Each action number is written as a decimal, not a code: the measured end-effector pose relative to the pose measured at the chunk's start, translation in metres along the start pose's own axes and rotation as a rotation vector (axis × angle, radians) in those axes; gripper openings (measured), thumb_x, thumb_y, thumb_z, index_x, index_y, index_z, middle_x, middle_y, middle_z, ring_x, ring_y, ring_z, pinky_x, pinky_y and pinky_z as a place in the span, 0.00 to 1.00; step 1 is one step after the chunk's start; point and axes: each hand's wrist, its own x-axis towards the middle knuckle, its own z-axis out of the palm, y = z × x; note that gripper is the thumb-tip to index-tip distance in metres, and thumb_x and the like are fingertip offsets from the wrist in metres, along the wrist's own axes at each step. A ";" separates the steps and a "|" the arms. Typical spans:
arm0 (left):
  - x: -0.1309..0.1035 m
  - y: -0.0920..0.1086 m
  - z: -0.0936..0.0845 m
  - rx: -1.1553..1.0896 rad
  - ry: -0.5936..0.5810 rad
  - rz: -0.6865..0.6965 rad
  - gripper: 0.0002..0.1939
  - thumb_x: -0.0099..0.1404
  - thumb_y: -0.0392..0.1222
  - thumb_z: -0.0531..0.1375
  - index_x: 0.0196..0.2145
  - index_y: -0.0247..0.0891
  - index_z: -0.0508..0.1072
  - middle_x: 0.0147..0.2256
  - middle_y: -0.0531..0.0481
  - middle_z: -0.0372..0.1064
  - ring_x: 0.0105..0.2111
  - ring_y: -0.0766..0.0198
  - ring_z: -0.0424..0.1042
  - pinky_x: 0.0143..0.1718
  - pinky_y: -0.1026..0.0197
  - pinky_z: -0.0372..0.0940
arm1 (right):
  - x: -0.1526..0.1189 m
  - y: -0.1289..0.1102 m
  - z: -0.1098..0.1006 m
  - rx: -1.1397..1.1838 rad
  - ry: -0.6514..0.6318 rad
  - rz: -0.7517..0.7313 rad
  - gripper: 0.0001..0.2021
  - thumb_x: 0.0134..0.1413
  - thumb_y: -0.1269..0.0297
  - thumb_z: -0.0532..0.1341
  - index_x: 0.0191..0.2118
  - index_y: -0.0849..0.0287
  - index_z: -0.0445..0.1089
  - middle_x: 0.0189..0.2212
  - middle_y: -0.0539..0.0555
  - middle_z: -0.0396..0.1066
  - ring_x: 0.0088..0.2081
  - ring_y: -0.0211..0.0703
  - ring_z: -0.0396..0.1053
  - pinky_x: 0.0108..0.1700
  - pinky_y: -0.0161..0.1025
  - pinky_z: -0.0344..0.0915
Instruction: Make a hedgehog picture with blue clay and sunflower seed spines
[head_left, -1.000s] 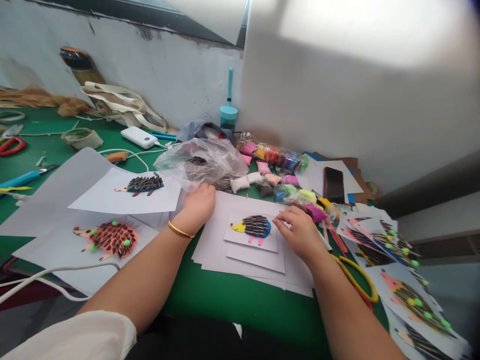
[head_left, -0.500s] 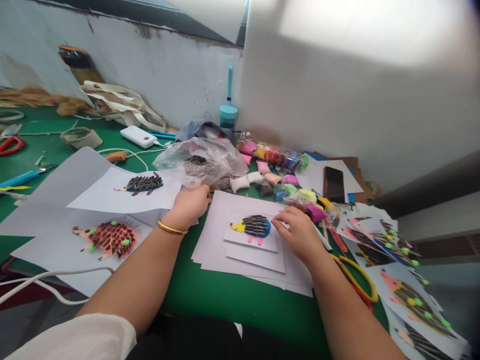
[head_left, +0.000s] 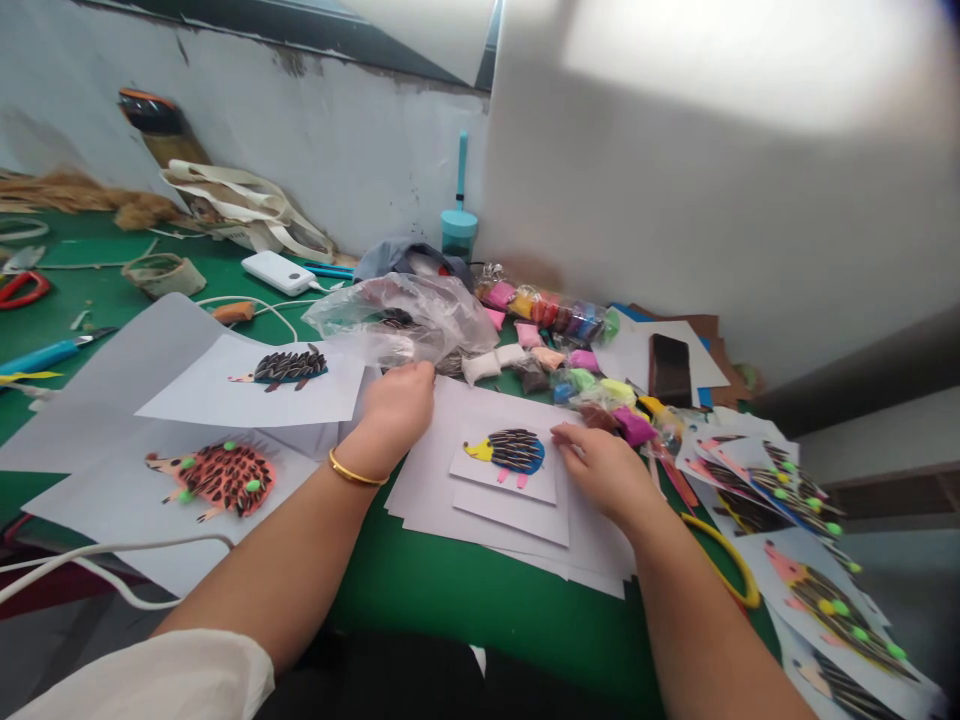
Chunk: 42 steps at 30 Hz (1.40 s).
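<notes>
A small white card with a hedgehog [head_left: 514, 453] on it, yellow-faced with a blue body and dark striped spines, lies on a stack of white paper [head_left: 427, 480]. My left hand [head_left: 399, 405], a gold bangle at its wrist, is closed at the stack's upper left corner. Its fingertips are hidden, so what it grips, if anything, does not show. Beside the card's upper right edge is my right hand [head_left: 600, 468], index finger and thumb apart, with nothing visible between them. Left of my left hand lies a sheet with a dark-spined hedgehog [head_left: 289, 367].
Behind the stack are a clear plastic bag [head_left: 442, 310] and several coloured clay packets [head_left: 529, 335]. A phone [head_left: 669, 370] lies at the back right. Yellow-handled scissors [head_left: 739, 575] and more hedgehog pictures [head_left: 825, 600] are at right, a red hedgehog picture [head_left: 225, 480] at left.
My left hand has moved right, onto the paper stack's upper left corner. My right hand has shifted slightly right and down, its fingers closer to the card's edge.
</notes>
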 end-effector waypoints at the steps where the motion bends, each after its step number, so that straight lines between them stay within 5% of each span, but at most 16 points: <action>1: 0.000 0.001 -0.001 0.004 0.016 -0.005 0.15 0.70 0.40 0.47 0.40 0.34 0.72 0.37 0.37 0.73 0.39 0.48 0.74 0.38 0.53 0.63 | 0.000 -0.001 0.000 -0.005 -0.008 -0.010 0.15 0.60 0.67 0.55 0.49 0.52 0.74 0.43 0.53 0.79 0.43 0.50 0.75 0.43 0.42 0.66; 5: 0.000 0.004 -0.002 -0.104 0.070 -0.003 0.12 0.69 0.40 0.50 0.39 0.36 0.73 0.37 0.39 0.74 0.39 0.50 0.73 0.39 0.53 0.63 | 0.000 -0.005 0.000 -0.010 -0.029 -0.024 0.18 0.59 0.70 0.54 0.51 0.55 0.74 0.46 0.55 0.78 0.46 0.51 0.75 0.47 0.43 0.67; 10: -0.002 0.022 0.012 -0.508 0.087 0.175 0.09 0.67 0.39 0.54 0.38 0.39 0.74 0.39 0.47 0.75 0.40 0.57 0.72 0.42 0.58 0.65 | 0.002 -0.011 0.002 -0.020 -0.029 -0.039 0.20 0.55 0.74 0.54 0.51 0.55 0.74 0.46 0.56 0.78 0.45 0.51 0.75 0.46 0.44 0.68; 19: -0.019 0.058 0.021 -0.928 -0.120 0.351 0.05 0.62 0.35 0.58 0.33 0.39 0.74 0.32 0.53 0.75 0.33 0.64 0.71 0.37 0.62 0.65 | -0.001 -0.024 0.009 0.316 0.206 -0.192 0.11 0.61 0.63 0.58 0.47 0.56 0.73 0.42 0.57 0.77 0.45 0.51 0.71 0.50 0.48 0.65; 28: -0.027 0.066 0.016 -1.085 -0.216 0.399 0.03 0.62 0.37 0.59 0.32 0.39 0.74 0.30 0.54 0.73 0.30 0.66 0.70 0.34 0.64 0.65 | -0.002 -0.039 0.004 0.465 0.254 -0.227 0.06 0.62 0.65 0.58 0.34 0.55 0.72 0.33 0.53 0.74 0.38 0.46 0.69 0.45 0.43 0.63; 34: -0.014 0.048 0.022 -0.913 -0.075 0.326 0.12 0.67 0.38 0.53 0.46 0.40 0.72 0.39 0.50 0.76 0.38 0.63 0.73 0.43 0.61 0.66 | -0.002 -0.023 0.001 0.313 0.217 -0.127 0.05 0.58 0.66 0.60 0.32 0.55 0.73 0.37 0.55 0.71 0.43 0.49 0.66 0.49 0.45 0.60; 42: -0.004 0.033 0.031 -0.625 -0.135 0.289 0.21 0.66 0.33 0.51 0.54 0.41 0.70 0.40 0.50 0.78 0.41 0.59 0.75 0.44 0.59 0.66 | -0.003 -0.025 0.003 0.087 0.050 -0.109 0.05 0.57 0.67 0.62 0.31 0.55 0.75 0.34 0.53 0.72 0.40 0.47 0.66 0.41 0.43 0.54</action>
